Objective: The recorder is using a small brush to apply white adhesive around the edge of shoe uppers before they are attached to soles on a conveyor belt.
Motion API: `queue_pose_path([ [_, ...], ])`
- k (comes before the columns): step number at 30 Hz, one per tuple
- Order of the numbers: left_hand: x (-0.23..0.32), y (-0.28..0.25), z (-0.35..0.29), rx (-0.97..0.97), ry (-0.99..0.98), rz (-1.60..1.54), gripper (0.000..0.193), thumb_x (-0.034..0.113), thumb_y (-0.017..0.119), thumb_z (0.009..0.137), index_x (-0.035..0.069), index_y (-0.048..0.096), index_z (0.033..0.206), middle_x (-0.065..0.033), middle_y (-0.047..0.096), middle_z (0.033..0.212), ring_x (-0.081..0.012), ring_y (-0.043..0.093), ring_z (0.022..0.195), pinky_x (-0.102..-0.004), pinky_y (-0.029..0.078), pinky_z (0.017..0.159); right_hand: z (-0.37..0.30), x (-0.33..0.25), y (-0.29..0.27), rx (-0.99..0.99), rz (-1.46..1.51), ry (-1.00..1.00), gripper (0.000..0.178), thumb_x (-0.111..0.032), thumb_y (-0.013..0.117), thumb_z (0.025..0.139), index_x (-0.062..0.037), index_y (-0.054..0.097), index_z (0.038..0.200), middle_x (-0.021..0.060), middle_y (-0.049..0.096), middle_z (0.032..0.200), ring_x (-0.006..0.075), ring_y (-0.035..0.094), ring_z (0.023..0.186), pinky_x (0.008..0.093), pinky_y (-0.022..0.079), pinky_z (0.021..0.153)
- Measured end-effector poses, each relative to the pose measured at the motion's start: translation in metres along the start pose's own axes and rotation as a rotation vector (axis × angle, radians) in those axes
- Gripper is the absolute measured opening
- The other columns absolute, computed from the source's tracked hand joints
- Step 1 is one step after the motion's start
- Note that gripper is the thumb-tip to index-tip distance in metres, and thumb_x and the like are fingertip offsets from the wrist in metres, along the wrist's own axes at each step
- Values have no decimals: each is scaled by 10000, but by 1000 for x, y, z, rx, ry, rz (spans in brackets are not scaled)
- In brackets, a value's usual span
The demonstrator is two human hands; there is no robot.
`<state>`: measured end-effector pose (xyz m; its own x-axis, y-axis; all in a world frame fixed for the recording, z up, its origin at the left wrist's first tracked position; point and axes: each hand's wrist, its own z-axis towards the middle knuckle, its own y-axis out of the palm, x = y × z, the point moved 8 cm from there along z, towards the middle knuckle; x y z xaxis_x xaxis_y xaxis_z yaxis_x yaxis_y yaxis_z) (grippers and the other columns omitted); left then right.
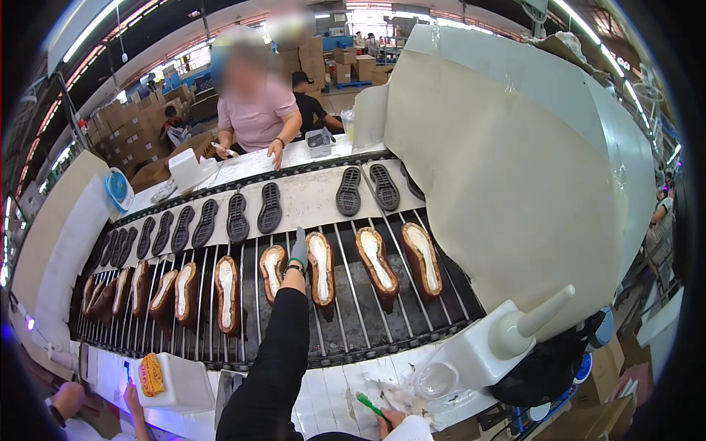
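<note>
My left hand (298,248), in a grey glove below a black sleeve, reaches over the rack of metal rods. Its fingers look stretched out, between two brown shoe uppers with pale bottoms: one upper (272,270) on its left, another upper (321,266) on its right. Whether it touches either I cannot tell. At the lower edge, my right hand (392,424) is closed around a green-handled brush (368,403), beside crumpled clear plastic. More uppers, such as this upper (377,268), lie sole side up along the rods. Black soles (270,209) line the pale belt beyond.
A large white bottle (478,345) with a long nozzle stands at right, near a curved pale hood (515,147). A white container (175,386) with a yellow packet sits at lower left. Across the line a person in pink (257,117) holds a white tool; another person's hands show at lower left.
</note>
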<state>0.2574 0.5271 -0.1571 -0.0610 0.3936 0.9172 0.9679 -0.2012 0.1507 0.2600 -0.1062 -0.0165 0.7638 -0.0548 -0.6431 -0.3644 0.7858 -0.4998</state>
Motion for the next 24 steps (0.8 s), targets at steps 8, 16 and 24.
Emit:
queue_pose_path([
  [8, 84, 26, -150, 5, 305, 83, 607, 577, 707, 848, -13, 735, 986, -41, 687, 861, -90, 590, 730, -250, 484, 696, -14, 13, 7, -43, 97, 236, 202, -12, 737, 800, -28, 698, 997, 151, 681, 857, 315, 646, 716, 387, 516, 627],
  [16, 145, 47, -310, -296, 527, 496, 463, 478, 554, 979, 39, 696, 1019, -95, 656, 787, -212, 614, 686, -339, 491, 651, -10, 11, -9, 144, 214, 117, 173, 19, 734, 808, 5, 694, 976, 142, 665, 847, 267, 624, 692, 345, 495, 603],
  [24, 74, 51, -338, -520, 755, 1814, 374, 254, 422, 979, 102, 551, 1296, -252, 680, 1015, -426, 663, 960, -482, 538, 818, 1, 27, -34, 135, 442, 458, 118, -24, 662, 919, 23, 678, 1026, -33, 553, 777, 41, 450, 652, 199, 377, 579],
])
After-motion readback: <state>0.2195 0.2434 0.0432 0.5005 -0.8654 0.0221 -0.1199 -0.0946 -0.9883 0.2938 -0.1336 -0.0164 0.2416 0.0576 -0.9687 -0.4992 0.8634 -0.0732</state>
